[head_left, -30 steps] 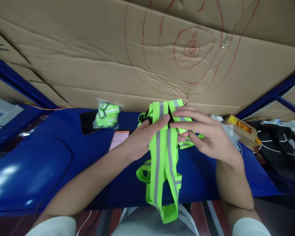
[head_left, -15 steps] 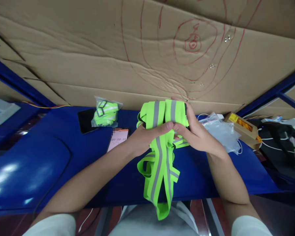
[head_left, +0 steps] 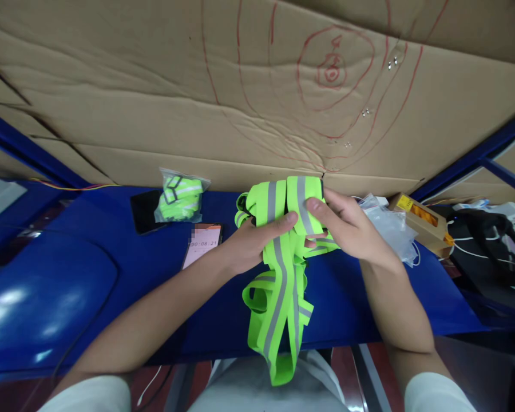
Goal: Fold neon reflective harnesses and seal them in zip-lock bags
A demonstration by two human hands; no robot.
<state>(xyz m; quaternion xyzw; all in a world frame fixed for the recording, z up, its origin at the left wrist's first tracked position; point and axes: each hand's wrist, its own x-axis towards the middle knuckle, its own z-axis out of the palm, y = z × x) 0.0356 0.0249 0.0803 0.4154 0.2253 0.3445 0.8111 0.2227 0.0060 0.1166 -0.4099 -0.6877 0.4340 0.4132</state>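
Note:
Both hands hold a neon-yellow reflective strap [head_left: 278, 257] with a grey stripe, bunched in flat folds above the table. My left hand [head_left: 257, 240] is closed on the left part of the folds, its thumb lying across the front. My right hand [head_left: 345, 226] grips the right-hand fold, thumb on the grey stripe and fingers partly hidden behind. Long loops of the strap hang down toward the table's front edge, and a short end sticks out on the right.
On the blue table [head_left: 154, 297], a clear bag [head_left: 181, 197] with a folded neon strap lies by a black phone [head_left: 143, 212]. A phone showing a timer [head_left: 202, 243] lies left of my hands. To the right are clear plastic bags [head_left: 388, 229] and a cardboard box [head_left: 424, 223]. Cardboard [head_left: 154, 131] stands behind.
My right thumb has moved up and right, away from the left thumb, onto the right fold's grey stripe. The left hand keeps its hold.

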